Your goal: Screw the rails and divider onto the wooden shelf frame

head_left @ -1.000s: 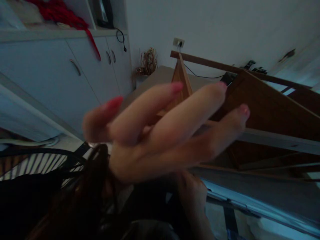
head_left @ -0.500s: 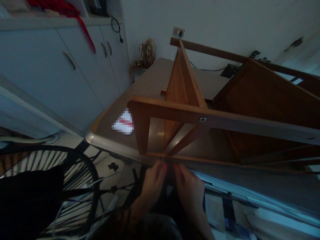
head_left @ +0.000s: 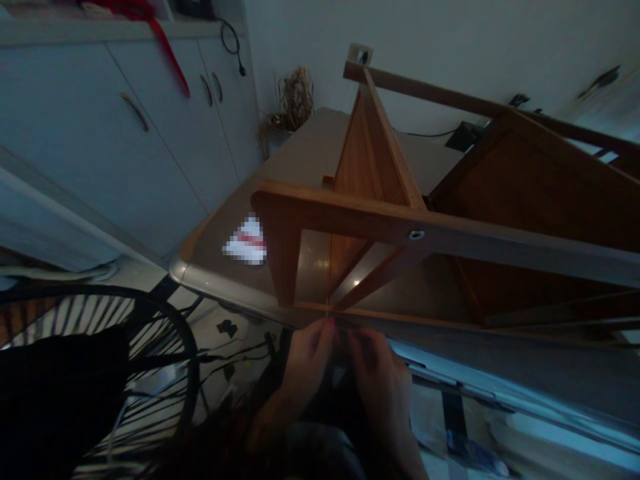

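A brown wooden shelf unit (head_left: 345, 210) lies on its side on a shiny beige table (head_left: 240, 280), its slatted frame and inner panels showing. One metal fitting (head_left: 416, 235) sits in its upper rail. Just in front of the table edge, below the unit's lower rail, are both my hands. My left hand (head_left: 309, 350) is closed, thumb and fingertips pinched together beneath a thin, thread-like line. Close beside it, my right hand (head_left: 379, 367) is also closed, fingertips pressed together. Whatever they hold is too small and dark to make out.
A round chair (head_left: 193, 360) with dark cords and black cloth (head_left: 65, 400) on it stands at the left. White cabinets (head_left: 165, 140) line the left wall. A dried plant (head_left: 295, 100) stands behind the table. A pixelated white patch (head_left: 247, 243) lies near the table's left corner.
My view has shifted slightly, so the shelf unit appears a little higher and further right. My hands stay close together; the right fingers have curled slightly more.
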